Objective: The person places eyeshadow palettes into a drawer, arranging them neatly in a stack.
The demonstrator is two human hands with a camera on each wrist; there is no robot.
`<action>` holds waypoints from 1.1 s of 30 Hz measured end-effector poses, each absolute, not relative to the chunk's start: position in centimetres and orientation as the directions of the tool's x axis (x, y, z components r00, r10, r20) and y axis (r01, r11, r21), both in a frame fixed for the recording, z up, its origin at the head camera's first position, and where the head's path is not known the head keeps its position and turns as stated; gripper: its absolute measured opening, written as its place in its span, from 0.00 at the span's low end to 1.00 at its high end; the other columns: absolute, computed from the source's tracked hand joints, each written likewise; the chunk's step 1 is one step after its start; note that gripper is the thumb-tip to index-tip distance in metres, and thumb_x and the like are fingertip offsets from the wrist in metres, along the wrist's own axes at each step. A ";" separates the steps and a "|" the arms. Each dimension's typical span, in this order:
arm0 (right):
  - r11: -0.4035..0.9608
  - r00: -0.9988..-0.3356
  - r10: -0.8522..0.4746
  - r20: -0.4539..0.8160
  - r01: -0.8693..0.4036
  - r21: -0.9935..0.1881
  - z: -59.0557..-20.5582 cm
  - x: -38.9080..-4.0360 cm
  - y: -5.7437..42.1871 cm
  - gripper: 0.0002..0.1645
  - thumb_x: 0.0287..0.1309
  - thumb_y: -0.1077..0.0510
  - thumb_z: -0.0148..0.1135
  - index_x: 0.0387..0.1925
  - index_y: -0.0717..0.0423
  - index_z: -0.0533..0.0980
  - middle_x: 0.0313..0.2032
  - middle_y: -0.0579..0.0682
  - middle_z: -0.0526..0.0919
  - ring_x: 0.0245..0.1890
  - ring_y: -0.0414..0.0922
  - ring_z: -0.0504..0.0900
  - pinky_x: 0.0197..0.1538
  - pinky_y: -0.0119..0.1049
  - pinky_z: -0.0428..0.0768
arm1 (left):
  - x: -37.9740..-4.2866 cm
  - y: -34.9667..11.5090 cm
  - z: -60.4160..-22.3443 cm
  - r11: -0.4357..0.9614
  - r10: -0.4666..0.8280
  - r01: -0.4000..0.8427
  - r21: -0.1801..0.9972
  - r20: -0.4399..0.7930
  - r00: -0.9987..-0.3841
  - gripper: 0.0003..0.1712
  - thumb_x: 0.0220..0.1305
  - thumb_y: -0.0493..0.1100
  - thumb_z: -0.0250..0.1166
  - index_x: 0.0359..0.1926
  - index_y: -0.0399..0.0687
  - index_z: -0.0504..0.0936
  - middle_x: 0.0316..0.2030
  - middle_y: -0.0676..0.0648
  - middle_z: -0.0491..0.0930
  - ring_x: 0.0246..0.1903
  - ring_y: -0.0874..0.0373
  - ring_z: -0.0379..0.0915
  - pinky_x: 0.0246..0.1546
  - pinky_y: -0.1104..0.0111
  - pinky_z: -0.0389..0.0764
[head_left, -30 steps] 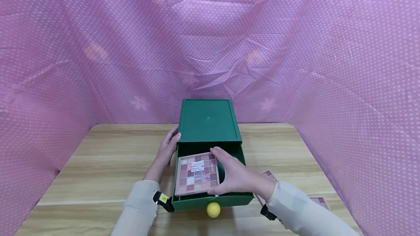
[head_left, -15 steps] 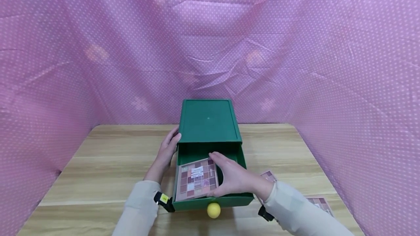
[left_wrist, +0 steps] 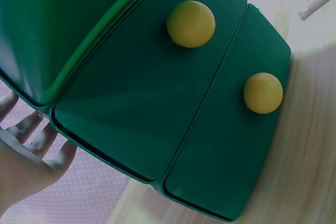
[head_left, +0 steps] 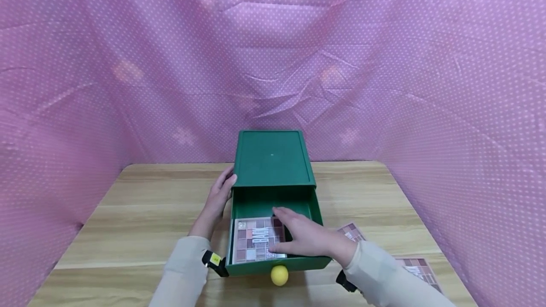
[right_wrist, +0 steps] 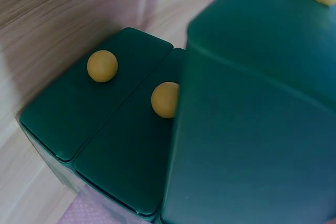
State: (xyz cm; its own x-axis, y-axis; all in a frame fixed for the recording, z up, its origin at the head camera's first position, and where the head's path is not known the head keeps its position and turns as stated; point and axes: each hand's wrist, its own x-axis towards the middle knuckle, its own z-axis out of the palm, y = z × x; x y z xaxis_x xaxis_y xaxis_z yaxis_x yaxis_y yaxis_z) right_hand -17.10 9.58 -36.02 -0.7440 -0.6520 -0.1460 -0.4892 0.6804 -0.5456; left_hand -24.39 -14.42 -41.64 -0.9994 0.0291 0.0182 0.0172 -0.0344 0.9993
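Note:
A pink eyeshadow palette (head_left: 249, 238) with a grid of shades lies in the left front of the pulled-out top drawer (head_left: 256, 207). Over its right side is my right hand (head_left: 304, 238), fingers extended and thumb apart, overlapping the palette in the head view. My left hand (head_left: 217, 199) rests with fairly straight fingers along the left side of the green drawer cabinet (head_left: 273, 158). Those fingers (left_wrist: 39, 140) also show beside the cabinet's edge in the left wrist view. In the right wrist view, the drawer's green side fills much of the frame and my hand is hidden.
Two more palettes lie on the wooden table to the right, one (head_left: 351, 232) near my right wrist and another (head_left: 418, 269) partly behind the sleeve. A yellow knob (head_left: 279, 275) sticks out from the drawer front. Below are two closed drawers (left_wrist: 142, 87). Pink dotted fabric (head_left: 273, 60) surrounds the table.
The palette has gone down from a raised, tilted position to lying in the drawer. My right hand has loosened from its edges. The left hand stays at the cabinet's side.

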 end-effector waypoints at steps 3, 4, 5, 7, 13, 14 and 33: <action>0.656 -0.747 -0.654 -0.116 -0.484 -0.579 -36.0 -17.2 9.7 0.47 0.57 0.40 0.59 0.69 0.61 0.55 0.68 0.57 0.60 0.67 0.54 0.61 0.65 0.51 0.65 | -24.5 -14.5 -41.7 -0.034 0.027 0.011 0.999 0.012 -1.000 0.33 0.69 0.54 0.47 0.70 0.50 0.56 0.70 0.41 0.53 0.70 0.43 0.47 0.66 0.43 0.52; 0.646 -0.748 -0.655 -0.106 -0.481 -0.592 -36.0 -17.2 9.8 0.47 0.57 0.40 0.58 0.69 0.61 0.55 0.68 0.57 0.60 0.68 0.54 0.61 0.65 0.52 0.65 | -24.6 -14.5 -41.7 -0.033 0.029 0.012 0.999 0.013 -0.999 0.33 0.69 0.54 0.47 0.70 0.49 0.55 0.70 0.40 0.53 0.70 0.43 0.46 0.66 0.43 0.52; 0.638 -0.750 -0.655 -0.096 -0.480 -0.602 -36.0 -17.2 9.8 0.46 0.58 0.40 0.58 0.69 0.61 0.55 0.68 0.57 0.59 0.68 0.54 0.60 0.65 0.52 0.65 | -24.6 -14.5 -41.7 -0.034 0.028 0.009 0.999 0.010 -1.000 0.32 0.69 0.54 0.47 0.70 0.50 0.55 0.70 0.41 0.53 0.70 0.44 0.47 0.66 0.44 0.52; 0.619 -0.757 -0.649 -0.075 -0.468 -0.631 -35.9 -17.0 9.9 0.46 0.58 0.40 0.57 0.69 0.60 0.54 0.69 0.57 0.59 0.68 0.55 0.59 0.64 0.53 0.65 | -24.7 -14.6 -41.7 -0.034 0.029 0.006 0.999 0.007 -1.000 0.32 0.69 0.54 0.47 0.70 0.51 0.56 0.70 0.42 0.53 0.70 0.44 0.47 0.67 0.44 0.52; 0.528 -0.799 -0.600 0.048 -0.440 -0.726 -35.0 -16.3 10.8 0.46 0.56 0.47 0.62 0.69 0.62 0.55 0.68 0.59 0.59 0.67 0.57 0.61 0.63 0.56 0.65 | -25.0 -14.8 -41.8 -0.025 0.037 0.008 1.000 0.009 -0.999 0.32 0.68 0.55 0.47 0.70 0.52 0.56 0.70 0.43 0.54 0.70 0.45 0.47 0.67 0.44 0.52; 0.503 -0.806 -0.587 0.079 -0.440 -0.744 -34.9 -16.2 11.0 0.45 0.55 0.50 0.63 0.68 0.62 0.55 0.68 0.59 0.60 0.67 0.57 0.61 0.63 0.57 0.65 | -25.1 -14.8 -41.8 -0.023 0.041 0.008 1.000 0.009 -0.999 0.32 0.68 0.55 0.47 0.70 0.52 0.55 0.70 0.42 0.53 0.70 0.44 0.46 0.66 0.44 0.51; 0.328 -0.891 -0.355 0.283 -0.402 -0.855 -36.5 -15.1 18.7 0.37 0.59 0.65 0.56 0.67 0.70 0.53 0.65 0.68 0.60 0.63 0.65 0.60 0.56 0.25 0.72 | -24.9 -14.4 -41.7 -0.026 0.028 -0.008 1.000 -0.007 -1.000 0.33 0.68 0.55 0.47 0.71 0.51 0.55 0.70 0.43 0.53 0.70 0.44 0.45 0.67 0.45 0.51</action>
State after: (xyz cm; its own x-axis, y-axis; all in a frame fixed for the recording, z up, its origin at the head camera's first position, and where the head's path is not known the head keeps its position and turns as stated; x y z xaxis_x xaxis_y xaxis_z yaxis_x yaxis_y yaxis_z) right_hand -15.10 18.71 -36.50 -0.8912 -0.3547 0.2827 -0.4018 0.3282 -0.8549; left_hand -24.88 -14.40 -41.74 -0.9996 0.0283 -0.0070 -0.0078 -0.0265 0.9996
